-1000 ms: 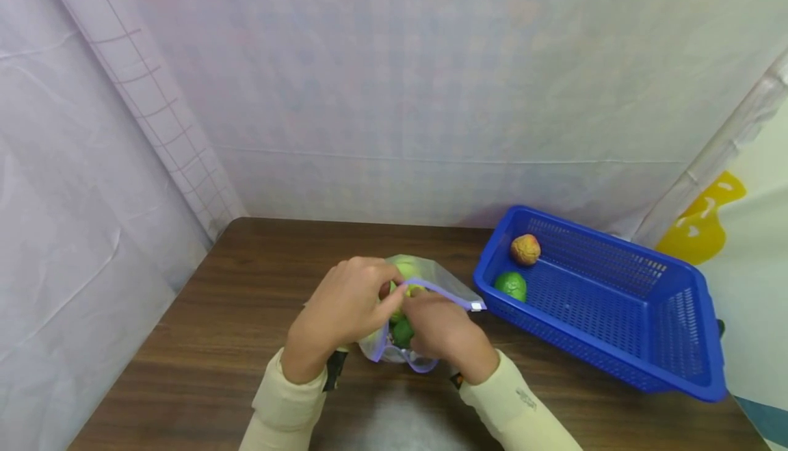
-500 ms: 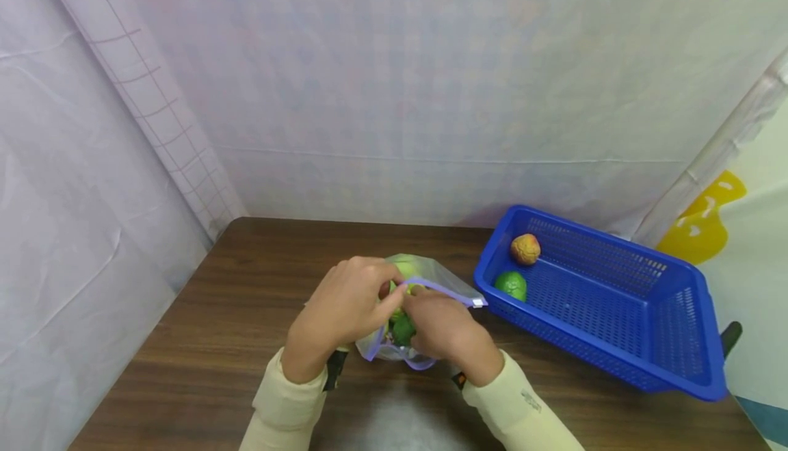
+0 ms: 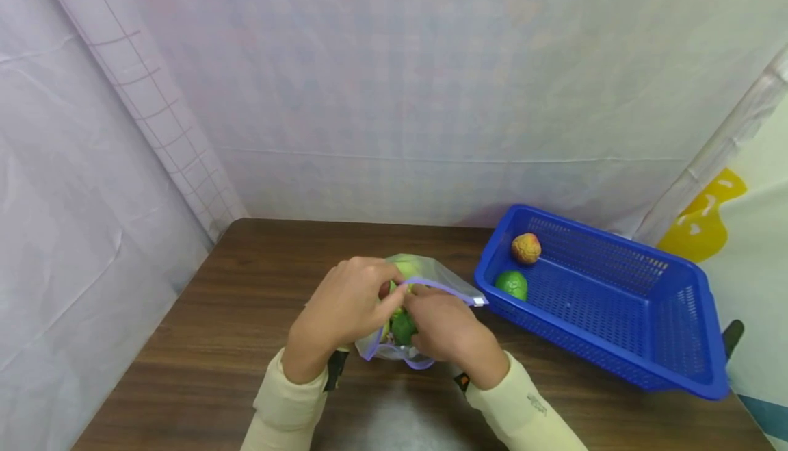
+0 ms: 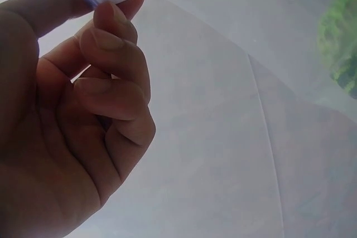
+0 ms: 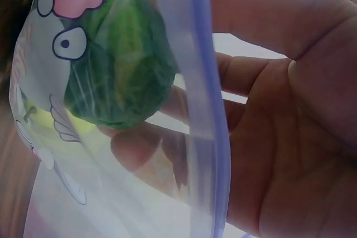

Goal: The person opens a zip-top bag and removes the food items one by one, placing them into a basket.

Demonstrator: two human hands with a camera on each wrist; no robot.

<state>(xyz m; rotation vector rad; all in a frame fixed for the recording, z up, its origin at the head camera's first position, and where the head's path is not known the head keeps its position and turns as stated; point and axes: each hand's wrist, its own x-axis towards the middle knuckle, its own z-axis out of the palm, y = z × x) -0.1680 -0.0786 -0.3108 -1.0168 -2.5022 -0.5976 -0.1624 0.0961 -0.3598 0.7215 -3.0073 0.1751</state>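
Bag (image 3: 438, 274) on bench (image 3: 265, 259), short of its far edge. Left hand (image 3: 345, 304) pinches the rim (image 5: 216, 115); right hand (image 3: 448, 329) inside, hold I can't tell. Rim pulled wide should prevent snagging.

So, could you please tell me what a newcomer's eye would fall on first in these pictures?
Probably the blue basket on the right side of the table, with a green ball and a wrinkled ball near its left end. Next would likely come the clear bag left of it, its purple rim pinched by the left hand, while the right hand's fingers reach inside beside a dark green thing.
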